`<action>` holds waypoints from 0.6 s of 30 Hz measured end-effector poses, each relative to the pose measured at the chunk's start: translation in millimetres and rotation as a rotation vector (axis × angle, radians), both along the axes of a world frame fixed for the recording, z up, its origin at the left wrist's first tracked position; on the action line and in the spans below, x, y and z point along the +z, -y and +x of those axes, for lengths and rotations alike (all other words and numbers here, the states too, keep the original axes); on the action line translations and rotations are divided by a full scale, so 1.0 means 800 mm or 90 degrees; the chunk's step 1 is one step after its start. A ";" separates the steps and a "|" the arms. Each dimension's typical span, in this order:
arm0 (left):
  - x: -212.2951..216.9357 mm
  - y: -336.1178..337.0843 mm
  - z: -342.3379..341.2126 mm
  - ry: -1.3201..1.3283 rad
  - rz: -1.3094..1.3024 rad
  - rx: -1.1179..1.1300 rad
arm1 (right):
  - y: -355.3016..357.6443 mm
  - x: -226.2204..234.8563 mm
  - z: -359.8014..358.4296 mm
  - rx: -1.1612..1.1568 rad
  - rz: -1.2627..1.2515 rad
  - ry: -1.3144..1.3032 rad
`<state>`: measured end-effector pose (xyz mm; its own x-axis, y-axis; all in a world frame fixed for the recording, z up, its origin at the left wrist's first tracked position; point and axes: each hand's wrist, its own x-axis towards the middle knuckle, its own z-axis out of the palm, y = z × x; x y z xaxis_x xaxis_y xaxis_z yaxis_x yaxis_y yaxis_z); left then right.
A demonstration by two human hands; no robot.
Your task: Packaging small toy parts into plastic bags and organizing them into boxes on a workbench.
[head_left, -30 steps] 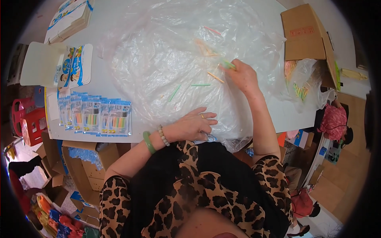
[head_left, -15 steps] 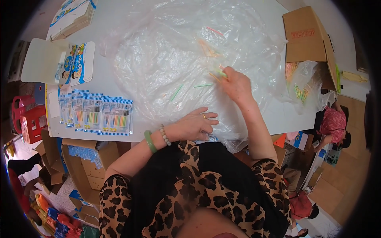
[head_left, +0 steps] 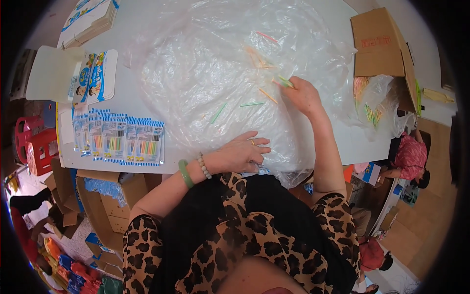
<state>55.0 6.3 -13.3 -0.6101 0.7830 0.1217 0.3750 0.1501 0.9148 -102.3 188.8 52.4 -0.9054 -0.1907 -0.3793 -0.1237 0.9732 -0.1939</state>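
My right hand (head_left: 304,97) is closed in a pinch on a few thin coloured sticks (head_left: 285,82), green and pinkish, above a crumpled clear plastic sheet (head_left: 186,63). Beside it on the plastic lie an orange stick (head_left: 268,96) and a green stick (head_left: 252,104). Another green stick (head_left: 219,113) lies farther left, a pink stick (head_left: 266,37) farther away, and a loose group of orange sticks (head_left: 258,59) between. Near the table's front edge my left hand (head_left: 239,153) rests with fingers spread. Under its thumb side a blue-and-white packet (head_left: 260,170) partly shows; the rest is hidden.
Filled packets of coloured sticks (head_left: 117,139) overlap at the left, below an open printed carton (head_left: 100,78) and stacked flat cartons (head_left: 90,22). At the right, a cardboard box (head_left: 377,49) lies tipped with bagged sticks (head_left: 372,110) spilling out. Other people work beyond the table.
My right hand has moved a little to the right with sticks in its fingers. The orange stick near it now lies apart on the plastic. My left hand stays in place.
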 end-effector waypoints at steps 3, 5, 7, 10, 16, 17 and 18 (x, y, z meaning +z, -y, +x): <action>0.001 0.001 -0.001 -0.002 0.001 -0.006 | 0.005 0.005 0.021 0.001 -0.049 -0.005; 0.000 0.001 0.001 -0.007 0.002 -0.011 | 0.016 -0.008 0.035 0.055 -0.077 -0.042; -0.001 0.001 0.001 -0.018 -0.011 -0.004 | 0.029 -0.025 0.044 0.140 -0.032 -0.122; -0.002 -0.002 0.001 -0.015 0.001 -0.012 | 0.032 -0.027 0.041 0.170 0.045 -0.084; 0.001 0.001 0.002 -0.001 -0.006 -0.020 | 0.024 -0.017 0.038 0.100 -0.054 -0.117; 0.001 0.002 0.001 0.003 -0.009 -0.013 | 0.026 -0.014 0.042 0.108 -0.057 -0.114; 0.004 0.002 -0.002 0.004 -0.003 -0.015 | 0.027 -0.005 0.050 0.130 -0.085 -0.108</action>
<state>53.6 4.9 -9.8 -0.5928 0.7974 0.1133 0.3722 0.1465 0.9165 -62.3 167.5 48.7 -0.8915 -0.4134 -0.1854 -0.3560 0.8923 -0.2778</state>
